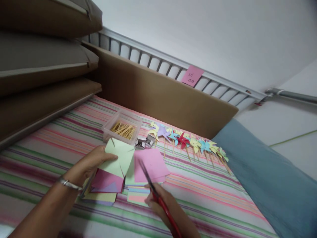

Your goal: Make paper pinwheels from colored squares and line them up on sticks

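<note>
The green square [120, 156] at lower centre is matt paper, as are the coloured sheets [150, 164] beside it. The scissors [158, 195] have dark metal blades and glossy red plastic handles. The tub [123, 127] is clear plastic, holding wooden sticks [123, 130]. The striped cloth [210, 195] looks woven; the board [163, 96] above is matt cardboard.

The only writing in view is on a pink sticky note [192, 75] stuck to the white slatted rail [153, 61] above the brown cardboard panel [158, 92]. It carries two short handwritten lines in dark ink. The upper line looks like "311"; the lower one is too small and blurred to read.
</note>
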Tool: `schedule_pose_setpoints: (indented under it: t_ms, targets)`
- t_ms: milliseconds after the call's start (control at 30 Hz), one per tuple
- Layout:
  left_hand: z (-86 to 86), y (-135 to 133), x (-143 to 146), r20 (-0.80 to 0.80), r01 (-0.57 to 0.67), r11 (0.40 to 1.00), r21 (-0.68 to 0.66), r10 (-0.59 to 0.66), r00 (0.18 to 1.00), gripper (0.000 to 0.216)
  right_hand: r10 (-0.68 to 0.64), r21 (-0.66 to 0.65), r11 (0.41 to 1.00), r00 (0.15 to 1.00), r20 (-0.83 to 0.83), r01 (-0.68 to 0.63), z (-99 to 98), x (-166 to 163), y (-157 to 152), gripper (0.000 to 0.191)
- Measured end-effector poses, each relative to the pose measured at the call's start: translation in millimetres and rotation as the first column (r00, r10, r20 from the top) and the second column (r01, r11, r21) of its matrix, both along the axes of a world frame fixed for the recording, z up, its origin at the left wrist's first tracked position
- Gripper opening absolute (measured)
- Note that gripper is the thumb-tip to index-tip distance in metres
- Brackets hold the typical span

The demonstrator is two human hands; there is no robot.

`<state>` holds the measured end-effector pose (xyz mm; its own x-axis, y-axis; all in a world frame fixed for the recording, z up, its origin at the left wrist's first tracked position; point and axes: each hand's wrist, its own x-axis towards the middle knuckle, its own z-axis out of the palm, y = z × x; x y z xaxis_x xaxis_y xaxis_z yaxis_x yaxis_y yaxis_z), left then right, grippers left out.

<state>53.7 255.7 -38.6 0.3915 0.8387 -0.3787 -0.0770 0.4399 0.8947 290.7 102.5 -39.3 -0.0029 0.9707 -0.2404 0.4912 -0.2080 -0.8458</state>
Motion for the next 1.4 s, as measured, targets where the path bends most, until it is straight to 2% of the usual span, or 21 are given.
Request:
schedule_pose_setpoints:
  t_ms: [67, 133, 233, 333, 467, 567, 667, 800, 933, 1100, 1267, 1400]
  targets:
    - [-3.6, -8.9, 12.8, -0.004, 0.134, 0.991, 0.004, -0.134, 0.991, 0.021, -0.162, 0.119, 0.978, 0.984, -0.077, 0.170, -6.3, -1.5, 9.6, 0.032]
    - [-7.9, -20.3, 27.1, -0.012, 0.295, 0.955, 0.028, -0.295, 0.955, 0.023, -0.242, 0.180, 0.945, 0.953, -0.182, 0.274, -14.1, -3.3, 16.8, 0.039]
    - [-14.1, -36.2, 45.7, -0.040, 0.481, 0.875, 0.046, -0.480, 0.876, 0.026, -0.224, 0.202, 0.935, 0.929, -0.295, 0.290, -24.4, -6.3, 21.3, 0.046]
    - [-18.8, -42.1, 55.0, -0.039, 0.540, 0.840, 0.043, -0.539, 0.841, 0.022, -0.190, 0.189, 0.949, 0.935, -0.299, 0.253, -31.0, -9.2, 22.1, 0.043]
    - [-19.7, -37.6, 54.6, 0.033, 0.476, 0.879, 0.021, -0.476, 0.879, 0.020, -0.258, 0.206, 0.919, 0.907, -0.332, 0.337, -34.7, -8.7, 23.5, 0.037]
    - [-16.5, -40.2, 56.1, 0.170, 0.367, 0.930, -0.008, -0.360, 0.917, 0.025, -0.338, 0.204, 0.866, 0.834, -0.435, 0.457, -32.3, -7.0, 23.7, 0.036]
    - [-14.7, -51.3, 65.8, 0.330, 0.276, 0.960, -0.058, -0.242, 0.912, 0.024, -0.372, 0.224, 0.801, 0.754, -0.542, 0.556, -27.0, -10.4, 23.5, 0.035]
    - [-18.2, -63.0, 81.4, 0.416, 0.170, 0.983, -0.065, -0.128, 0.900, 0.023, -0.372, 0.261, 0.755, 0.722, -0.583, 0.601, -23.5, -22.1, 24.6, 0.032]
    - [-25.0, -59.8, 84.1, 0.382, 0.101, 0.992, -0.072, -0.066, 0.922, 0.026, -0.389, 0.261, 0.758, 0.735, -0.555, 0.598, -25.1, -31.8, 26.1, 0.027]
    - [-29.9, -55.0, 78.5, 0.317, 0.083, 0.995, -0.060, -0.060, 0.946, 0.029, -0.400, 0.238, 0.788, 0.766, -0.504, 0.568, -28.6, -37.0, 26.1, 0.023]
    - [-27.5, -55.6, 77.6, 0.328, 0.095, 0.995, 0.002, -0.091, 0.940, 0.031, -0.383, 0.219, 0.810, 0.774, -0.505, 0.544, -32.8, -41.2, 26.4, 0.026]
    - [-22.2, -44.0, 67.4, 0.287, 0.001, 1.000, -0.009, 0.002, 0.958, 0.032, -0.420, 0.186, 0.791, 0.738, -0.528, 0.583, -37.3, -37.0, 30.8, 0.032]
